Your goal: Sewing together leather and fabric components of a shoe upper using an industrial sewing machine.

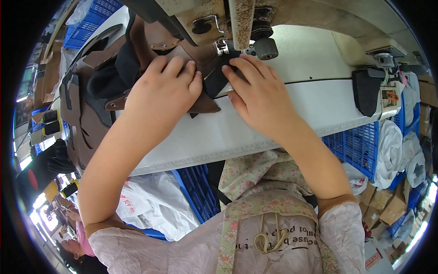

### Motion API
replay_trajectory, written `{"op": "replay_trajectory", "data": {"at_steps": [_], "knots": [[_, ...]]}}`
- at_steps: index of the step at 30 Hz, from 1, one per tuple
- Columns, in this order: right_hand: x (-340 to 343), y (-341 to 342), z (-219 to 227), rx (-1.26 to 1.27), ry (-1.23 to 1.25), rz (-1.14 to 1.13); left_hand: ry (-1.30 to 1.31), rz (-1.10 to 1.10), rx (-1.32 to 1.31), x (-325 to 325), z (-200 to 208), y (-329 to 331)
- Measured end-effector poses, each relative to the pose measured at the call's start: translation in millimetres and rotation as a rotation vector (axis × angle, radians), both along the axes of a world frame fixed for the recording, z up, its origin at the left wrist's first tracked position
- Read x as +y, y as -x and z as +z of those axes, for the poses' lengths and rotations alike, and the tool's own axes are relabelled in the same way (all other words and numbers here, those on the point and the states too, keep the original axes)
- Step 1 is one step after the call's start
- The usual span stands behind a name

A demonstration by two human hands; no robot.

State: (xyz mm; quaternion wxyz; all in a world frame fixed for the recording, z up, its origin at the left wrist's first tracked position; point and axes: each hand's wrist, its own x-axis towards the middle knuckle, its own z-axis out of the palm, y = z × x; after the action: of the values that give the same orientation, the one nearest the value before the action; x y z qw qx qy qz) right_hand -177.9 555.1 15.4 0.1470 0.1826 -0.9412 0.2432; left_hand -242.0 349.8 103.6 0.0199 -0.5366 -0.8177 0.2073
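Under the head of an industrial sewing machine (242, 20) lies a brown leather piece (198, 51) with visible stitching, its edge at the metal presser foot (221, 47). My left hand (166, 86) is closed over the brown leather, fingers curled; a pointed leather corner (205, 106) sticks out beneath it. On the other side, my right hand (260, 93) holds a black strip (216, 80) by its edge, with thumb and fingertips bent against it near the needle area. What lies under both palms is hidden. Dark padded material (107, 82) bunches left of my left hand.
More brown leather parts (80, 123) hang over the table's left end. A ruler strip runs along the white table's front edge (237, 148). Blue crates (356, 144) with white bags stand below. A black pouch (365, 93) hangs at right. Another person (80, 242) sits at far lower left.
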Motion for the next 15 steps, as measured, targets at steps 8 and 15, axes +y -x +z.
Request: {"op": "replay_trajectory", "data": {"at_steps": [8, 15], "knots": [[7, 8, 4, 0.049, 0.047, 0.026, 0.001, -0.061, 0.123, 8, -1, 0], [13, 10, 5, 0.026, 0.043, 0.047, 0.022, -0.03, 0.084, 18, 2, 1]]}}
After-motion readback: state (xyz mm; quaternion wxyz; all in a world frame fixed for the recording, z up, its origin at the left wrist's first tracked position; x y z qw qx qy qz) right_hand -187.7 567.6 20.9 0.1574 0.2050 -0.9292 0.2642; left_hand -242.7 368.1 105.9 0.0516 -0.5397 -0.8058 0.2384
